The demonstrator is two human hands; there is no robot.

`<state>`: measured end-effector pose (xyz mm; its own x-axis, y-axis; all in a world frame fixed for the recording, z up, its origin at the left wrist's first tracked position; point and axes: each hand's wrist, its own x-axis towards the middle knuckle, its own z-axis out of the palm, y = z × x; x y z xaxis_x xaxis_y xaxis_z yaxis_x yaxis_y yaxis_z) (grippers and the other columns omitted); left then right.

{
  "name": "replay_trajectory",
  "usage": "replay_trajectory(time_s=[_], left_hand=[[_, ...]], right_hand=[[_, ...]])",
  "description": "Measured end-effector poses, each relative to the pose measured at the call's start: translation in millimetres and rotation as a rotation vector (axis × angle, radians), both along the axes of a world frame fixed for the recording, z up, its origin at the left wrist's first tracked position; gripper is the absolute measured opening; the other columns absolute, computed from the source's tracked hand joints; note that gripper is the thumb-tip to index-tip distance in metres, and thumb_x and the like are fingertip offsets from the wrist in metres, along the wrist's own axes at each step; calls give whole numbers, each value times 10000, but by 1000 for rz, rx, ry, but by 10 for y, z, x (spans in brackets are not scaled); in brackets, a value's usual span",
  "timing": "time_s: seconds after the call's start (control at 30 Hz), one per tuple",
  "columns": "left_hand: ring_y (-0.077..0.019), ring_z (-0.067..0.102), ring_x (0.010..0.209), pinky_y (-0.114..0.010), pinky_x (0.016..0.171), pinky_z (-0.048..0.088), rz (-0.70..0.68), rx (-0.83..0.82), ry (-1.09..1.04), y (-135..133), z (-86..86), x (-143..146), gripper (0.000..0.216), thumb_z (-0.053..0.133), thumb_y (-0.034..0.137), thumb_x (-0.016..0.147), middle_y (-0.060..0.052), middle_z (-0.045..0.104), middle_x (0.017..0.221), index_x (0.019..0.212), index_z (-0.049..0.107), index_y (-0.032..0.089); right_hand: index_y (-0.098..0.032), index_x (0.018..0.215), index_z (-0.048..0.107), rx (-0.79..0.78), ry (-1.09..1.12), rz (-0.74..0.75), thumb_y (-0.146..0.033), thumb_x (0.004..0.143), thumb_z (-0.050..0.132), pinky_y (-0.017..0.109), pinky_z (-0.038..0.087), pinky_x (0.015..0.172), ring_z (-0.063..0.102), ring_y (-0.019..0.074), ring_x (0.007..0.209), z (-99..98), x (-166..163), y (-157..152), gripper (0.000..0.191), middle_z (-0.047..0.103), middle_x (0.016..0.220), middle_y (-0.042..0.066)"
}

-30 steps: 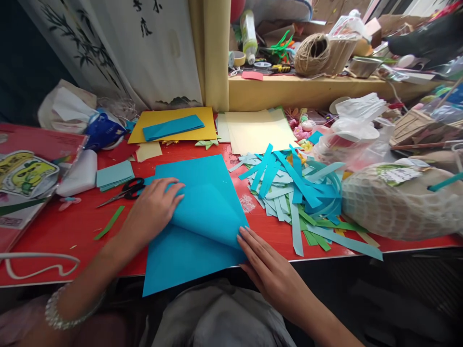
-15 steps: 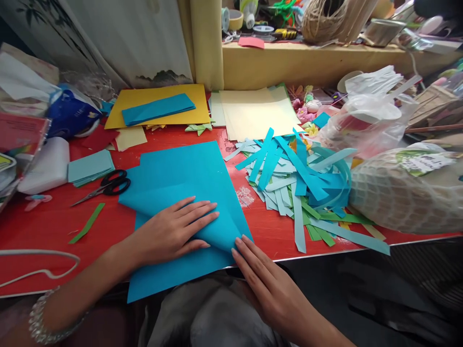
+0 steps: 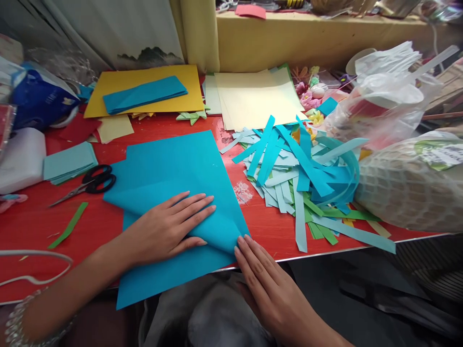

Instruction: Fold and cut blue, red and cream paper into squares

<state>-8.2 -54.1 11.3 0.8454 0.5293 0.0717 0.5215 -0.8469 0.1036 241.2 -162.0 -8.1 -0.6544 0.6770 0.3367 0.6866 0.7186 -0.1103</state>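
A large sheet of blue paper (image 3: 170, 159) lies at the table's front edge, its near part folded over at a slant with a loose, raised bulge on the left. Under it shows more blue paper (image 3: 155, 284), which sticks out past the edge. My left hand (image 3: 173, 226) rests flat on the folded part, fingers spread. At the fold's right end, my right hand (image 3: 265, 279) presses its straight fingertips on the paper's corner; its thumb is mostly hidden below. Black-handled scissors (image 3: 97, 180) lie just left of the sheet.
Right of the sheet is a heap of blue and green paper strips (image 3: 289, 168), beside a net-wrapped bundle (image 3: 405, 183). Behind lie yellow card (image 3: 144, 72) with folded blue paper (image 3: 144, 95) and cream sheets (image 3: 256, 96). Pale-blue paper pieces (image 3: 70, 161) and a white cable (image 3: 39, 253) lie left.
The view has tilted down and shifted slightly, so the table's things appear moved. Both hands keep nearly the same place on the blue paper.
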Motion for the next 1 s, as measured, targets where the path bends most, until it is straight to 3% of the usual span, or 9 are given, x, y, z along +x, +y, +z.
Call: replay_trajectory(time_s=[0.67, 1.0], left_hand=[[-251, 284, 1349, -404, 1120, 200, 15, 30, 73, 36, -21, 9, 679, 396, 512, 880, -69, 287, 1482, 1447, 213, 185], [-250, 284, 1348, -405, 1118, 210, 3, 39, 94, 35, 0, 23, 668, 415, 499, 877, -79, 294, 1479, 1429, 265, 154]], right_hand=[[10, 1276, 472, -9, -96, -44, -212, 841, 548, 437, 460, 981, 315, 360, 1306, -44, -37, -43, 494, 389, 1381, 228], [-16, 1255, 506, 41, -53, -94, -203, 855, 504, 409, 354, 1070, 357, 316, 1297, -97, -61, -75, 442, 436, 1363, 195]])
